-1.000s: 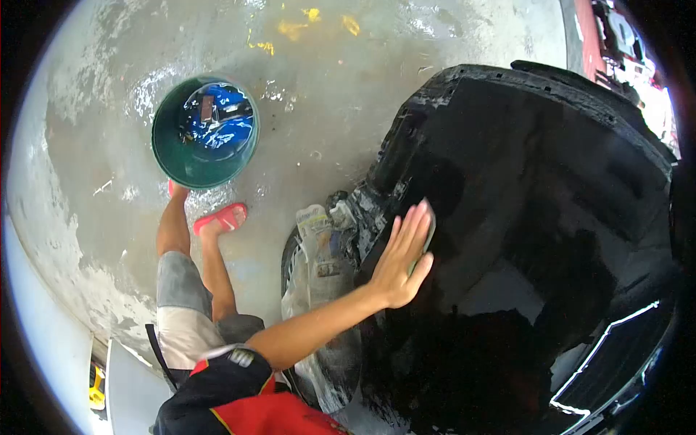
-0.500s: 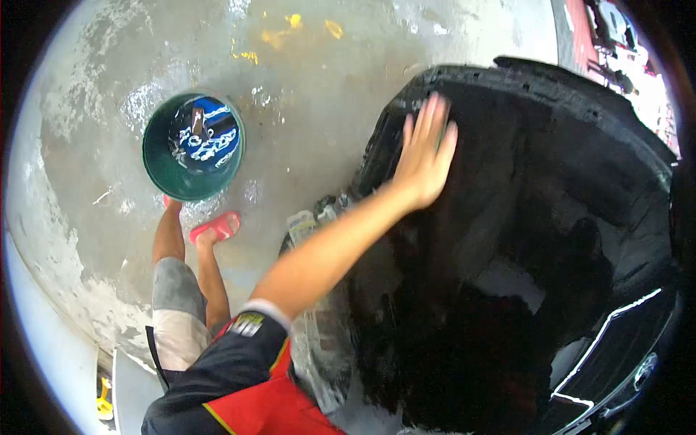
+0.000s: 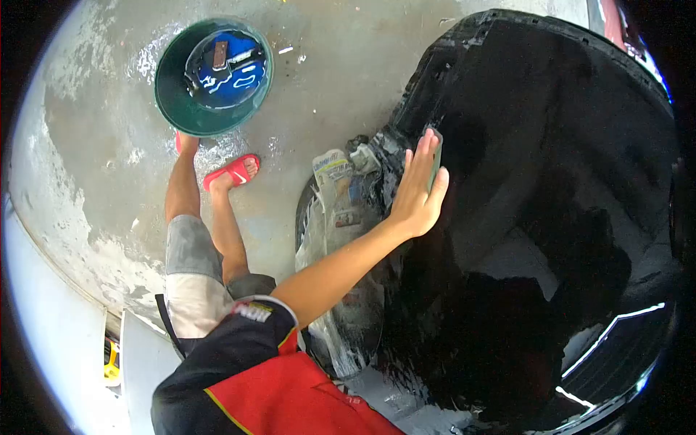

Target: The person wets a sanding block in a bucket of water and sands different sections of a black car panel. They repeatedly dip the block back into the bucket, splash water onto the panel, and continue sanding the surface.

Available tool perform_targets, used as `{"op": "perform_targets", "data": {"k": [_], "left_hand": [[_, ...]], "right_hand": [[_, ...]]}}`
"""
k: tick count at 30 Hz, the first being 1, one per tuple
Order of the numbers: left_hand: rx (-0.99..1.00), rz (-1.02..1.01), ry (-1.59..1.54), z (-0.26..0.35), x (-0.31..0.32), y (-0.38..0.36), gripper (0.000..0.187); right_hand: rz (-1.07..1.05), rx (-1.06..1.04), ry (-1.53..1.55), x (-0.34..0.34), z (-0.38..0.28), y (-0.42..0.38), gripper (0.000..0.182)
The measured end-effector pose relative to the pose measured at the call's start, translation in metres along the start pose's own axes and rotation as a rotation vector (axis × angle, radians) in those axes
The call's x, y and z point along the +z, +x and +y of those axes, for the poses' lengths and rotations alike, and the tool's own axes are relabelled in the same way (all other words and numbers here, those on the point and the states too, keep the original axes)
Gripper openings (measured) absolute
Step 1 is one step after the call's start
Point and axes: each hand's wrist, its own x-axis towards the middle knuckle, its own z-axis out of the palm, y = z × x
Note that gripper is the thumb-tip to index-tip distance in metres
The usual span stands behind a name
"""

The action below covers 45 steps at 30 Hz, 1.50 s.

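My left hand (image 3: 415,197) lies over the glossy black car panel (image 3: 507,174), near its left edge. The fingers are stretched together and the thumb is apart. A thin grey-green pad (image 3: 436,161) shows its edge between thumb and fingers, pressed under the hand; its exact kind is hard to make out. To the left of the hand, wet newspaper (image 3: 344,199) covers part of the wheel area beside the panel. My right hand is out of view.
A green bucket (image 3: 165,98) of liquid stands on the wet concrete floor (image 3: 319,80), with a brown block (image 3: 220,55) inside. My feet in red slides (image 3: 233,174) are just below it. White panels (image 3: 58,312) line the lower left.
My left hand has slid down the panel, toward my body, with the pad under it. The view has shifted, so the bucket appears higher and the newspaper shows more.
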Motion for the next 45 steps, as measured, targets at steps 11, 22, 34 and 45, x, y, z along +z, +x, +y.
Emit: {"op": "perform_targets", "data": {"k": [11, 22, 34, 45], "left_hand": [[-0.324, -0.03, 0.082, 0.016, 0.003, -0.112, 0.066], [-0.616, 0.08, -0.013, 0.049, 0.028, -0.187, 0.073], [-0.04, -0.122, 0.008, 0.106, 0.018, -0.191, 0.069], [0.0, -0.231, 0.059, 0.15, 0.036, -0.237, 0.071]], "right_hand": [[0.005, 0.055, -0.033, 0.0, -0.006, -0.006, 0.061], [0.091, 0.041, 0.039, 0.007, -0.001, -0.009, 0.06], [-0.025, 0.069, -0.092, -0.008, 0.004, -0.007, 0.061], [-0.004, 0.088, -0.045, 0.0, 0.005, -0.014, 0.06]]}}
